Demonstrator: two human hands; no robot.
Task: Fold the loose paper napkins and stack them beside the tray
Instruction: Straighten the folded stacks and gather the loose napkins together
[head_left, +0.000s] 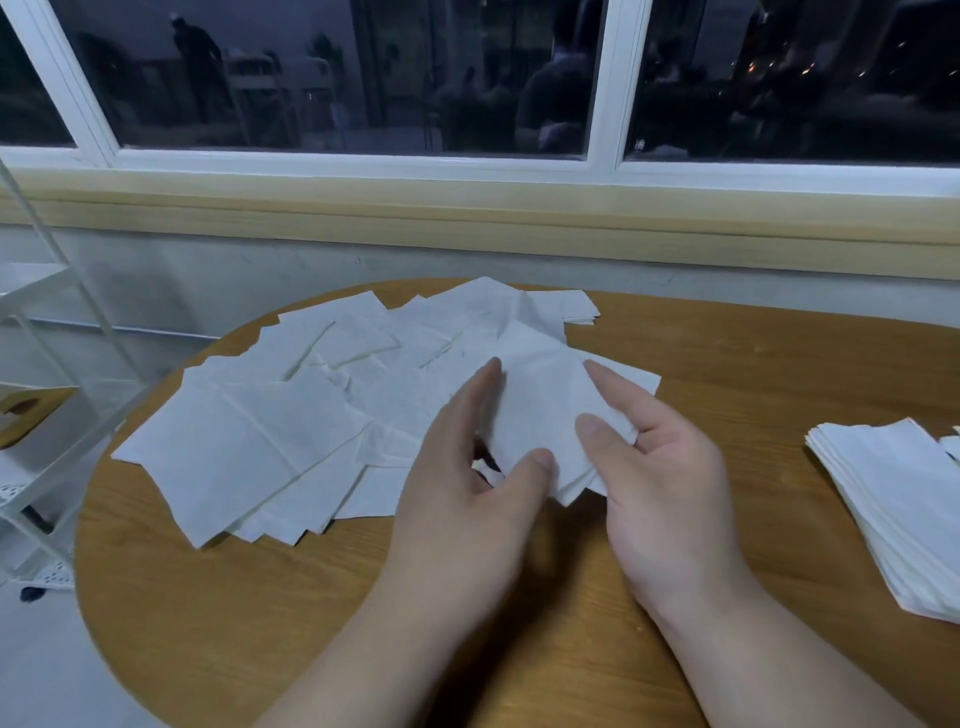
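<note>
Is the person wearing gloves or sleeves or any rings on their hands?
No gloves. The left hand and right hand are bare, with short plain nails and no rings showing. No watch or bracelet shows at the wrists. The left forearm and right forearm are bare too; no sleeve shows before the picture's bottom edge.

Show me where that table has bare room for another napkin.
Bare wood lies between the right hand and the stack of folded white paper napkins, and along the round wooden table's near edge left of the left hand. Loose white paper napkins crowd the far left.
</note>
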